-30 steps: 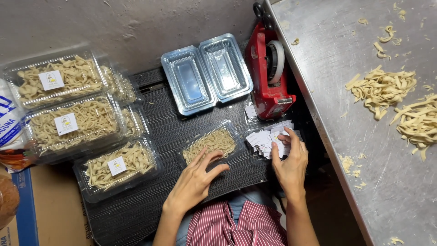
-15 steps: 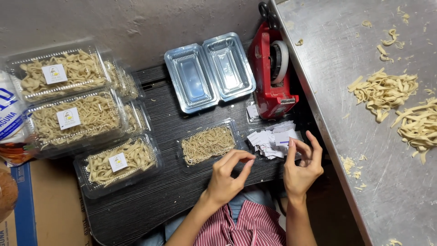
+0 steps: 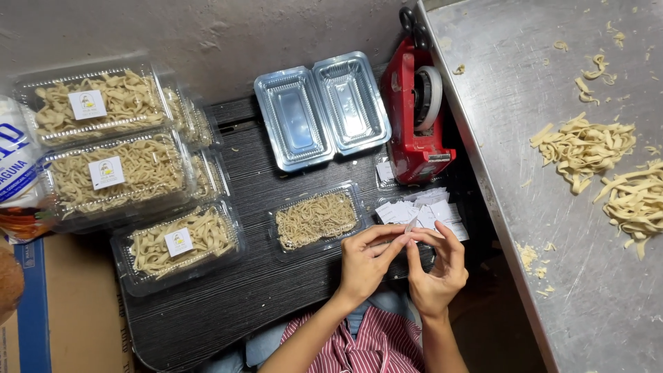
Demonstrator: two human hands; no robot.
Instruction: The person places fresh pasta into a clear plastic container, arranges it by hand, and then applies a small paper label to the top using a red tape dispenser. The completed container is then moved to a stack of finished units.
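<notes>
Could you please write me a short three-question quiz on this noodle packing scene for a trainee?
1. True or false: the small white paper label is pinched between both hands, left hand and right hand.
2. How many clear plastic noodle boxes already carry a label?
3. What stands right of the open empty clear plastic tray?

Key: 1 true. 2 three. 3 the red tape dispenser.

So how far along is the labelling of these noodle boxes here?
Three closed noodle boxes on the left already carry labels. Both hands, left hand and right hand, pinch one small label above the label pile. The filled box in front has no label, and an open box sits empty.
</notes>
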